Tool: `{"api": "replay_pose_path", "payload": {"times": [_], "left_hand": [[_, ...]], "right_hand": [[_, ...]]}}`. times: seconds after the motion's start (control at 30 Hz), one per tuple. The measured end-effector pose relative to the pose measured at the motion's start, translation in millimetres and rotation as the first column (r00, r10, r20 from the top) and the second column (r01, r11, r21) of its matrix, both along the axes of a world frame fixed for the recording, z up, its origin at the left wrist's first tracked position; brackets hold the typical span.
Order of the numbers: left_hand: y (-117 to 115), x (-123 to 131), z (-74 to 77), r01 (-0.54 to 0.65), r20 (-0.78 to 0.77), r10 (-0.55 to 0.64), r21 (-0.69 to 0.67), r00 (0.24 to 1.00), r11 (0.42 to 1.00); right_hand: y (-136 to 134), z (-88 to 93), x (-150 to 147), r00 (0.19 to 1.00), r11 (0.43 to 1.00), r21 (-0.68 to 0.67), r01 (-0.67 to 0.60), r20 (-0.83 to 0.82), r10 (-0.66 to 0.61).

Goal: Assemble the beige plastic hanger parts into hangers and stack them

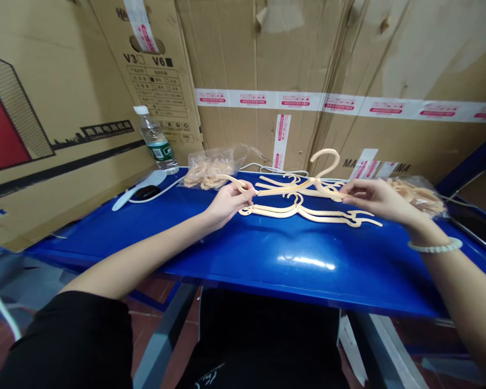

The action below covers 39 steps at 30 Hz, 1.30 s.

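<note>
Between my two hands a peach-coloured plastic clothes hanger (pixel 283 190) is held above the blue table, its large hook pointing up. My left hand (pixel 231 202) pinches the hanger's left end, thumb and fingers together. At the other end, the fingers of my right hand (pixel 372 200) close on the right arm of the hanger. More hangers (pixel 281 212) of the same colour lie on the table just below and behind the held one, partly overlapped by it in view.
A clear bag of peach-coloured parts (pixel 210 167) sits at the back left, another bag (pixel 419 197) beyond my right hand. A water bottle (pixel 161 146) and a white-handled object (pixel 140 189) stand left. Cardboard boxes (pixel 263 59) wall the back of the blue table (pixel 243 259).
</note>
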State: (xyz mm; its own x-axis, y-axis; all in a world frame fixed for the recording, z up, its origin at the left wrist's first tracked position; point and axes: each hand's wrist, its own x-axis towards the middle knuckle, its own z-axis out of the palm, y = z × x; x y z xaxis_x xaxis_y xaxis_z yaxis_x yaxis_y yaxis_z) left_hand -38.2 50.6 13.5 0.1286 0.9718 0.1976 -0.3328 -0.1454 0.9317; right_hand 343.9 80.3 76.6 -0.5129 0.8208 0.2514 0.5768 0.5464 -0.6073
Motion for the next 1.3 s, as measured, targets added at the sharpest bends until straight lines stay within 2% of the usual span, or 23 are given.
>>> {"api": "replay_pose_path", "payload": {"times": [0.27, 0.73, 0.9, 1.07, 1.3], "left_hand": [[-1, 0, 1.2, 0.157, 0.119, -0.138, -0.159, 0.983, 0.975], [-1, 0, -1.9, 0.172, 0.101, -0.161, -0.120, 0.982, 0.978], [0, 0, -3.1, 0.106, 0.054, -0.101, -0.099, 0.993, 0.989], [-3, -1, -1.3, 0.020, -0.002, -0.020, -0.079, 1.000, 0.997], [-1, 1, -1.1, -0.146, 0.007, 0.147, -0.064, 0.989, 0.987]], "right_hand": [[0, -0.3, 1, 0.999, 0.999, 0.009, -0.032, -0.011, 0.032], [-5, 1.5, -3, 0.995, 0.995, 0.014, -0.101, 0.005, 0.101], [-10, 2.2, -10, 0.993, 0.993, 0.014, -0.116, 0.005, 0.116], [-16, 1.4, -21, 0.997, 0.997, -0.029, -0.074, 0.011, 0.075], [-22, -1.1, -26, 0.993, 0.990, -0.081, -0.114, -0.003, 0.114]]}}
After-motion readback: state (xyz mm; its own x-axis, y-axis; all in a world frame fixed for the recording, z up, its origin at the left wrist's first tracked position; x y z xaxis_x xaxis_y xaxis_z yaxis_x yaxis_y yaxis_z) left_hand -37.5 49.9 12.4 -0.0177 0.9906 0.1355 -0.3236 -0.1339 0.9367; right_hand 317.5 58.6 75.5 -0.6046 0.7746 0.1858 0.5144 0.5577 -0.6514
